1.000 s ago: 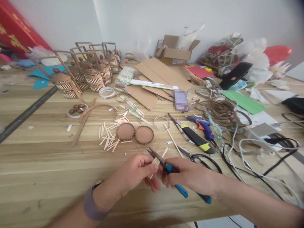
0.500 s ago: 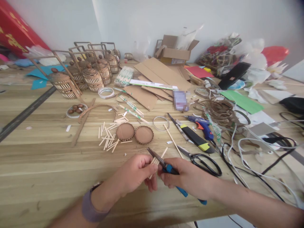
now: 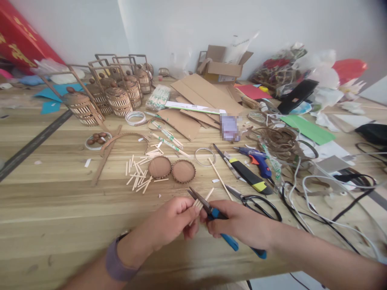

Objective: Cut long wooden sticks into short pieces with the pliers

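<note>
Close to the table's front, my left hand (image 3: 175, 217) pinches a few thin wooden sticks (image 3: 197, 204) between thumb and fingers. My right hand (image 3: 242, 223) is closed around long-nose pliers (image 3: 215, 213) with blue and black handles. The jaws lie across the sticks beside my left fingertips and look slightly parted; whether they grip a stick is unclear. One longer stick end sticks up past the jaws. Beyond my hands lie two round cardboard discs with dark rims, the left disc (image 3: 159, 167) and the right disc (image 3: 183, 171). Cut sticks (image 3: 137, 175) are scattered to their left.
Scissors (image 3: 256, 205), a utility knife (image 3: 250, 176) and a blue glue gun (image 3: 260, 161) lie on the right, near tangled cables (image 3: 298, 201). Small woven baskets (image 3: 81, 106) with handles stand back left. Cardboard sheets (image 3: 199, 92) and an open box (image 3: 223, 66) sit behind.
The plier handles have spread a little wider apart. My left fingers beneath the sticks have shifted slightly up. The things on the table stay where they were.
</note>
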{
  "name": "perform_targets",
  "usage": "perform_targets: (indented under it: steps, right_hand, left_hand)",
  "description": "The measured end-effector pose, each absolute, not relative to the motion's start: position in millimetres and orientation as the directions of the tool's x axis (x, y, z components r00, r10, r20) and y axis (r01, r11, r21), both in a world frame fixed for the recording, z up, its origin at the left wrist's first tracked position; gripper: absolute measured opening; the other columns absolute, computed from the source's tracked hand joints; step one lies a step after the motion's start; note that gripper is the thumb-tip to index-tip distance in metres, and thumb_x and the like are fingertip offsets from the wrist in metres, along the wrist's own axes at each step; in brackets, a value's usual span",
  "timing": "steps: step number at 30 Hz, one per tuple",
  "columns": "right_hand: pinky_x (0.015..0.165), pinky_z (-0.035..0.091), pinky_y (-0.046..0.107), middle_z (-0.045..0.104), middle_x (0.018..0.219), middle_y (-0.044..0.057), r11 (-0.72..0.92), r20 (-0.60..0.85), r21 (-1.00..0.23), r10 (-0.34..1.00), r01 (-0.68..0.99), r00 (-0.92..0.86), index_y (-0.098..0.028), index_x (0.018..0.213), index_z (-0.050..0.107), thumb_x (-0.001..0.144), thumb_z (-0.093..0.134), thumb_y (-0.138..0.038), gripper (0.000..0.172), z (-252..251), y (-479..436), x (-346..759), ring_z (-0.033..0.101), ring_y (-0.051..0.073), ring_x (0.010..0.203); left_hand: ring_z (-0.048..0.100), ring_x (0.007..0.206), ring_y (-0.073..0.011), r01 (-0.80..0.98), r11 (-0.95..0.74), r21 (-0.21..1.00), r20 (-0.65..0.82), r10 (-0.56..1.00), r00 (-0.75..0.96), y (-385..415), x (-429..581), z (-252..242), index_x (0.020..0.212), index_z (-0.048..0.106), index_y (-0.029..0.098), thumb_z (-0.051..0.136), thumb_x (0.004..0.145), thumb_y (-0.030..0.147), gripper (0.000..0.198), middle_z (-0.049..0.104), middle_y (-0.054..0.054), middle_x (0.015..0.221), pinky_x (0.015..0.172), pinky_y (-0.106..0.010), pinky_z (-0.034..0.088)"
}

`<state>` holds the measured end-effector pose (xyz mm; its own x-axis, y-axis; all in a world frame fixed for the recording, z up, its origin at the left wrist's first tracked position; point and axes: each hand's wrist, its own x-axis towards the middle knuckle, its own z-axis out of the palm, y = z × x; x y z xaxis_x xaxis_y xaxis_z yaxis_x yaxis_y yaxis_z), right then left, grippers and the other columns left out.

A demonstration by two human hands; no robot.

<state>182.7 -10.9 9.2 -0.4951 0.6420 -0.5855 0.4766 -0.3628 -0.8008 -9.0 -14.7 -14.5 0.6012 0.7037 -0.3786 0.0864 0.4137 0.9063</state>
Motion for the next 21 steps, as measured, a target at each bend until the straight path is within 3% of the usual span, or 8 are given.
perform_targets:
  steps: [8, 15, 18, 21]
  right_hand:
    - [0.054, 0.033, 0.022, 0.042, 0.064, -0.006, -0.242, -0.545, -0.802, 0.671, 0.547, -0.503, -0.021, 0.08, 0.05, 0.078, 0.057, -0.026, 0.009, 8.6, -10.4, 182.1, 0.038, 0.011, 0.06]
    - [0.066, 0.041, 0.024, 0.057, 0.078, -0.001, 0.07, -0.39, -0.746, 0.76, 0.662, -0.52, -0.02, 0.094, 0.062, 0.082, 0.056, -0.029, 0.015, 29.7, 4.3, 188.6, 0.051, 0.015, 0.071]
    - [0.067, 0.046, 0.027, 0.064, 0.082, 0.001, 0.099, -0.369, -0.694, 0.802, 0.713, -0.47, -0.021, 0.097, 0.064, 0.086, 0.053, -0.036, 0.021, 31.2, 12.4, 200.5, 0.058, 0.018, 0.075]
    - [0.078, 0.051, 0.034, 0.069, 0.094, 0.005, 0.172, -0.133, -0.671, 0.929, 0.721, -0.346, -0.022, 0.102, 0.063, 0.09, 0.05, -0.039, 0.024, 23.2, 17.1, 206.3, 0.064, 0.024, 0.089]
  left_hand:
    - [0.039, 0.049, -0.0107, 0.091, 0.381, 0.92, -0.357, 0.72, 0.595, -14.2, -10.3, -10.8, 0.081, 0.057, 0.017, 0.051, 0.08, 0.07, 0.054, 0.047, 0.006, 0.052, 0.052, -0.024, 0.032]
    - [0.042, 0.051, -0.0107, 0.059, 0.273, 0.96, -0.26, 0.793, 0.55, -8.1, -17.5, -11.5, 0.085, 0.058, 0.016, 0.047, 0.089, 0.059, 0.044, 0.049, 0.005, 0.054, 0.053, -0.023, 0.032]
    - [0.041, 0.05, -0.0105, 0.015, 0.269, 0.963, -0.246, 0.854, 0.459, -5.0, -20.6, -12.1, 0.089, 0.057, 0.017, 0.046, 0.091, 0.054, 0.039, 0.047, 0.007, 0.052, 0.053, -0.022, 0.032]
    - [0.043, 0.051, -0.0112, 0.079, 0.247, 0.966, -0.258, 0.882, 0.394, -4.4, -21.8, -16.3, 0.091, 0.057, 0.017, 0.044, 0.092, 0.053, 0.038, 0.048, 0.007, 0.054, 0.053, -0.022, 0.034]
